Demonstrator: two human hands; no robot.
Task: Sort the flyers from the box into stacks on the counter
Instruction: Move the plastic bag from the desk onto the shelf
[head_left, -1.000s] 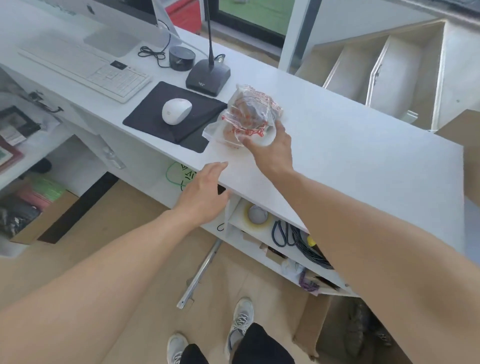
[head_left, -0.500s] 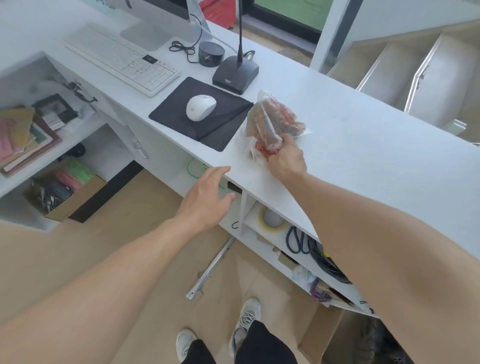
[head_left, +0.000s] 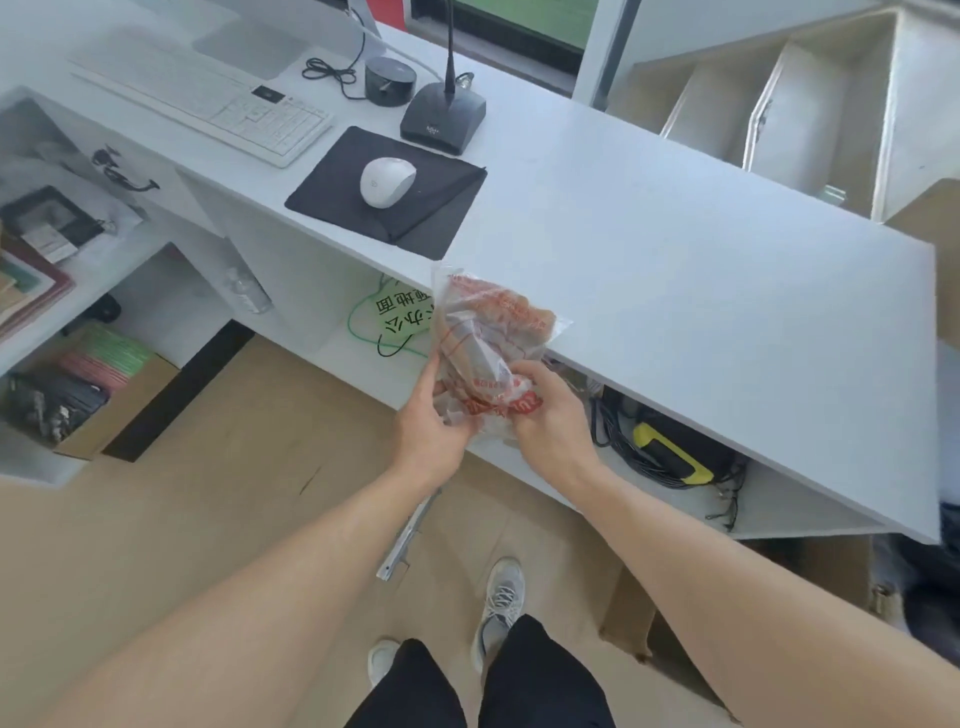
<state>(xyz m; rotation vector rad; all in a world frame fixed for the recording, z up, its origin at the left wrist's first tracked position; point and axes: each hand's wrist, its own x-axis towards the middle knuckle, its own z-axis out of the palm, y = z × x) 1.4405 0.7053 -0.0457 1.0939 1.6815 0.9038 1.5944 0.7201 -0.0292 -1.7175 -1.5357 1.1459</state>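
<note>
A clear plastic bag with red print (head_left: 488, 338), stuffed with something brownish, hangs in the air just off the front edge of the white counter (head_left: 675, 270). My right hand (head_left: 550, 415) grips the bag's lower end. My left hand (head_left: 431, 421) holds the bag from the left side, fingers curled against the plastic. No flyers are plainly visible on the counter. A cardboard box (head_left: 628, 618) stands on the floor below the counter at the right, its inside hidden.
A black mouse pad (head_left: 431, 208) with a white mouse (head_left: 387, 182), a keyboard (head_left: 208, 98) and a microphone base (head_left: 444, 114) sit on the counter's left part. Cables and a yellow tool (head_left: 670, 452) fill the shelf underneath. A carton of coloured paper (head_left: 104, 358) sits lower left.
My right hand has pulled the bag off the counter toward me. My left hand has left the counter edge and taken hold of the bag too.
</note>
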